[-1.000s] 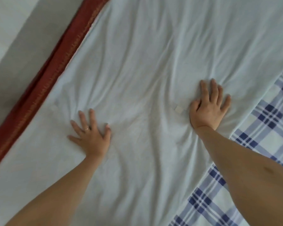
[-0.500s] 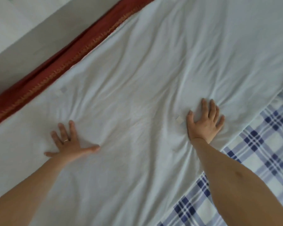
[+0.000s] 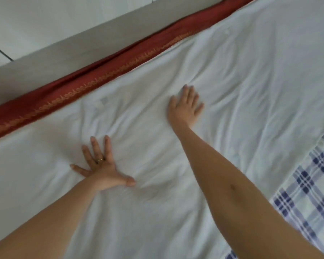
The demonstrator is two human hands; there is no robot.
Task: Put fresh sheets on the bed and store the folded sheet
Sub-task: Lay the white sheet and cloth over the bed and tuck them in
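Observation:
A pale white sheet [image 3: 241, 75] lies spread over the bed, creased in long folds. My left hand [image 3: 101, 167] presses flat on it with fingers splayed, a ring on one finger. My right hand [image 3: 185, 107] lies flat on the sheet farther up and to the right, fingers straight. Under the white sheet a blue and white checked sheet [image 3: 307, 208] shows at the lower right. Along the far edge of the bed runs a dark red cover with gold trim [image 3: 94, 81].
Beyond the red edge stands a grey wall or bed side [image 3: 51, 60], and past it a white tiled floor [image 3: 36, 21]. A small square label [image 3: 103, 100] shows faintly through the white sheet near the red edge.
My right hand has slid up and left across the sheet, toward the red edge. My left hand stays pressed flat with fingers spread wider. The view has swung, showing more wall and floor.

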